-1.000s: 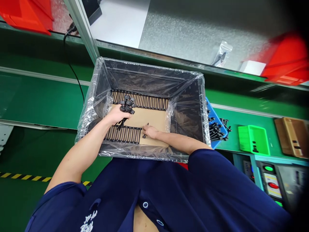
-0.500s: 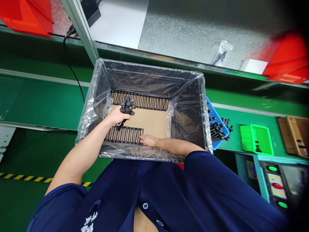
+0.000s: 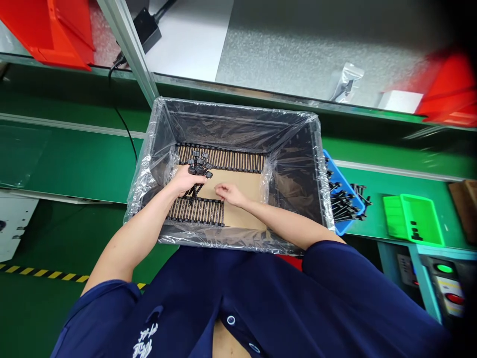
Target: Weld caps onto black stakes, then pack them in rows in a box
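My left hand (image 3: 183, 180) is closed around a bunch of black knob-headed rods (image 3: 199, 166), heads up and shanks hanging below the fist. It is over the left side of a deep black bin (image 3: 238, 119) lined with clear plastic. My right hand (image 3: 230, 194) hovers over the cardboard sheet (image 3: 244, 181) in the bin, just right of the bunch. Its fingers are loosely curled, thumb and forefinger apart, with nothing visible between them. A near row of similar rods (image 3: 196, 211) lies side by side on the cardboard, below both hands. Another row (image 3: 223, 158) runs along the far wall.
Right of the bin stands a blue tray (image 3: 345, 186) of loose rods, then a green tray (image 3: 428, 219) with a few small black pieces. A metal shelf (image 3: 290, 54) crosses behind the bin, carrying red bins (image 3: 70, 40), a small plastic bag (image 3: 348, 82) and a black adapter (image 3: 147, 30).
My right hand has lifted from the right end of the near row and moved away from me, towards the bunch. My left hand still grips the bunch. The whole view has shifted slightly.
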A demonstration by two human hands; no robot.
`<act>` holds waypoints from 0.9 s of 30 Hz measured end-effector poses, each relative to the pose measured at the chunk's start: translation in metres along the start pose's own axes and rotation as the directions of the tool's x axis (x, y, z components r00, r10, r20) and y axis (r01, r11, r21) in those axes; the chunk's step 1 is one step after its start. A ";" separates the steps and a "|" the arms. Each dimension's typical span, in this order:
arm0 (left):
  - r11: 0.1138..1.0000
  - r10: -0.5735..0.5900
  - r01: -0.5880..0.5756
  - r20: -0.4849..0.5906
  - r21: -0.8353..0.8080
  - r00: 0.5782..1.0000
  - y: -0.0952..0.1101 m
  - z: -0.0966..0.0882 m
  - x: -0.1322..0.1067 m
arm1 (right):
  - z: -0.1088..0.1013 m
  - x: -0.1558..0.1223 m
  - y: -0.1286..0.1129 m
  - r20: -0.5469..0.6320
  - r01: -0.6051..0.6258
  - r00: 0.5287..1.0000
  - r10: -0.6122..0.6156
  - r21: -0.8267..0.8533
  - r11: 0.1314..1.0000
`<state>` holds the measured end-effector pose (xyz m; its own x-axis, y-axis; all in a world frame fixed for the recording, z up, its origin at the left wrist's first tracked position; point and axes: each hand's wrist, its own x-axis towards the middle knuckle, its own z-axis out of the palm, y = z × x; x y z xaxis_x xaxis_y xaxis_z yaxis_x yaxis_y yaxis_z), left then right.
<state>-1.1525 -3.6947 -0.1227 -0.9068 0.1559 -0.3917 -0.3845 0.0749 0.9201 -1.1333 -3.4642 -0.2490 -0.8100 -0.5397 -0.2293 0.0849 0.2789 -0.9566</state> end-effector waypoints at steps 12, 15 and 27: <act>0.998 -0.043 0.039 -0.069 -0.047 0.997 0.002 0.006 -0.002 | 0.047 0.024 -0.081 -0.057 -0.080 0.987 0.149 0.630 0.773; 0.998 -0.042 0.037 -0.129 -0.042 0.991 0.003 0.004 0.000 | 0.028 0.021 -0.061 -0.090 -0.127 0.974 0.210 0.550 0.826; 0.997 -0.075 0.079 -0.182 0.017 0.980 0.003 0.003 0.002 | 0.016 -0.030 0.037 -0.135 -0.826 0.564 0.815 -0.073 0.560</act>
<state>-1.1550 -3.6913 -0.1209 -0.8918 -0.0323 -0.4513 -0.4521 0.1042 0.8859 -1.0969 -3.4504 -0.2807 -0.4659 0.0298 -0.8844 0.6741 0.6593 -0.3329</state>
